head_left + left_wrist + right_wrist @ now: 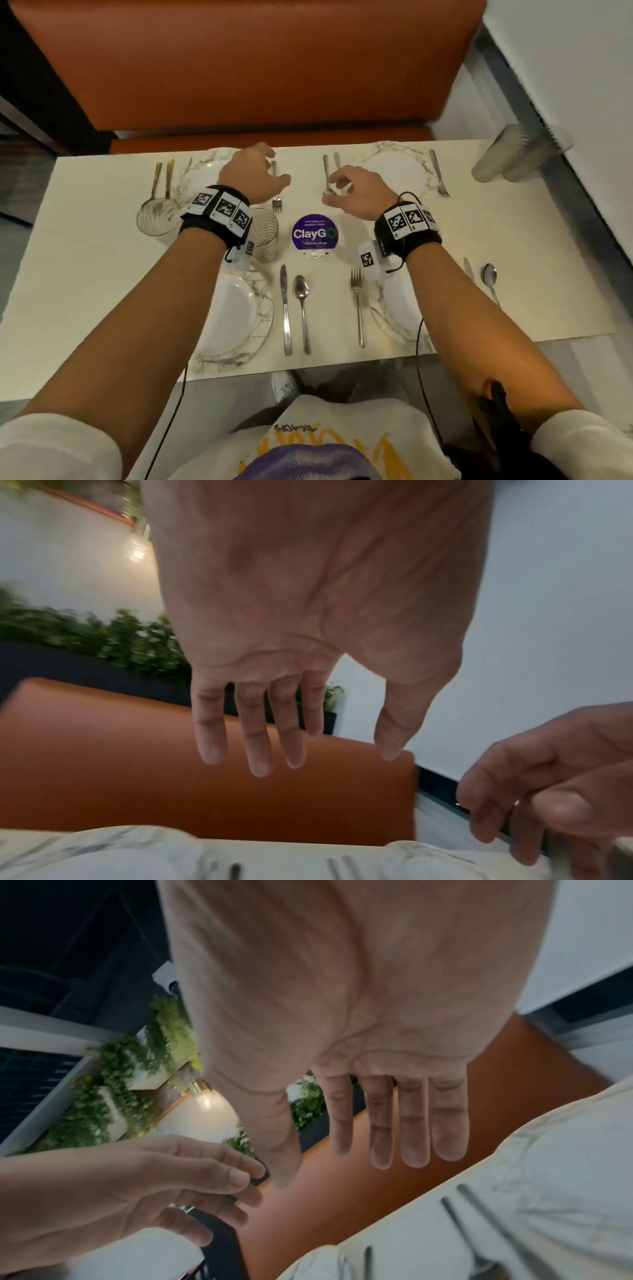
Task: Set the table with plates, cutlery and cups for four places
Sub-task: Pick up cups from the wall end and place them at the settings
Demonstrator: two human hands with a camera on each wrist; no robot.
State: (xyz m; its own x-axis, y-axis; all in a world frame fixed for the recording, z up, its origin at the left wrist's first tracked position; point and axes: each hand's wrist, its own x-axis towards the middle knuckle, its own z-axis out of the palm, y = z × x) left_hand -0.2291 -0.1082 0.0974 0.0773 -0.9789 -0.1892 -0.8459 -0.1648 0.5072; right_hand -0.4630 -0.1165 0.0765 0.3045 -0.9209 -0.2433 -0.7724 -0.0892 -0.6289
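Four white gold-veined plates lie on the table: far left (202,171), far right (394,168), near left (233,308), near right (397,301). Cutlery flanks each plate. My left hand (274,164) hovers over the far left plate's right side, above a fork (276,202). It is open and empty, with straight fingers (260,750) in the left wrist view. My right hand (334,190) hangs over a spoon (327,178) left of the far right plate, fingers (414,1139) relaxed, holding nothing. One clear glass (156,217) stands at the far left setting. Another glass (269,234) is partly hidden under my left wrist.
A round purple ClayGo sign (315,233) sits mid-table. Blurred stacked clear cups (513,157) are at the table's far right corner. An orange bench (257,68) runs along the far edge. A white wall is on the right.
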